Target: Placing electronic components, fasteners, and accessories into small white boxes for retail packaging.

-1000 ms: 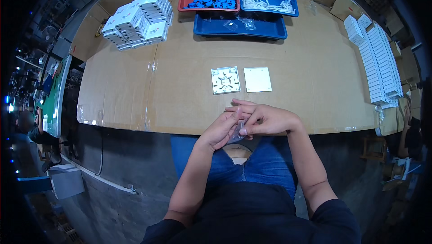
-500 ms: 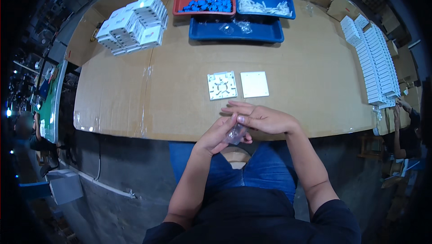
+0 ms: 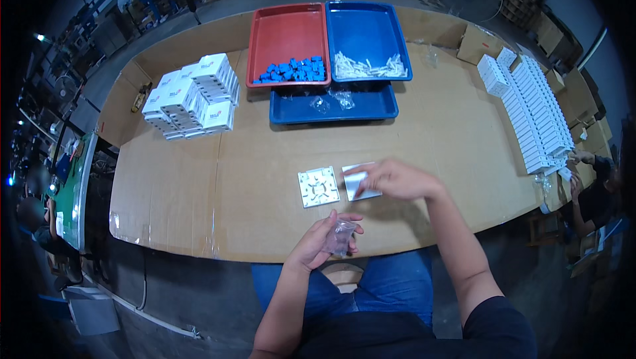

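While my left hand (image 3: 318, 243) pinches a small clear plastic bag (image 3: 341, 236) just at the near edge of the worktop (image 3: 199, 193), I have my right hand (image 3: 394, 179) out over the plain white square plate (image 3: 361, 181), fingers curled down onto its right side; I cannot tell whether they have gripped it or only rest on it. Beside it, just to the left, lies the white square plate with cut-outs (image 3: 318, 187), close enough that I judge a clumsy lift could nudge it out of place. The bag worries me more: it hangs partly past the near edge over my lap, held only by fingertips, so a slack pinch could drop it to the floor. The red tray (image 3: 285, 28) and blue trays (image 3: 368, 24) sit well apart at the far edge, out of harm's way.
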### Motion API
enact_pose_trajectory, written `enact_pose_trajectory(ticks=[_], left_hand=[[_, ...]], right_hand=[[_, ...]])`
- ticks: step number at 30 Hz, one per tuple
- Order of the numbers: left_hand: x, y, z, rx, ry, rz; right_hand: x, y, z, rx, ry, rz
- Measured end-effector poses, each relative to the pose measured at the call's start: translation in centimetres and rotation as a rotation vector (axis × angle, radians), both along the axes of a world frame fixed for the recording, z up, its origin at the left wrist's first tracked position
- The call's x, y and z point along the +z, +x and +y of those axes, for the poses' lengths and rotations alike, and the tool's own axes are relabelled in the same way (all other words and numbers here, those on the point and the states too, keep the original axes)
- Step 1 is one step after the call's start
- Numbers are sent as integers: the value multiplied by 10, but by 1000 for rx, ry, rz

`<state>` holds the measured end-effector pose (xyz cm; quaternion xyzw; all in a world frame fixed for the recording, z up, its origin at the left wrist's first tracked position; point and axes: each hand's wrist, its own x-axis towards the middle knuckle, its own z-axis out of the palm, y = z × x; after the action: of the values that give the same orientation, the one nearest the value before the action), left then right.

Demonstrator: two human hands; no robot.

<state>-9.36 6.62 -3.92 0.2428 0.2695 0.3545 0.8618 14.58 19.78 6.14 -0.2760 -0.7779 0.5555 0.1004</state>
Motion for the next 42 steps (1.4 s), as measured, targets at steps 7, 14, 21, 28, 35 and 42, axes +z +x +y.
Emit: enact_pose_trajectory(ticks=[7,14,21,28,35,42], left_hand=[[-26,-7,7,76,-161,-304],[-25,-8,6,55,-125,-307],[-22,-7,6,3,-104,-368],[-17,-6,8,-34,-4,-126],[-28,-9,1,67,-45,-336],[-22,-8,12,120,-78,-395]], right_hand=[[3,28,175,-626,570,-122],[-5,11,251,-602,892,-545],[-12,2,280,-513,973,-744],[-19,3,293,-437,954,-745],[-24,11,298,-480,774,-556],[-4,15,258,-865,181,213]])
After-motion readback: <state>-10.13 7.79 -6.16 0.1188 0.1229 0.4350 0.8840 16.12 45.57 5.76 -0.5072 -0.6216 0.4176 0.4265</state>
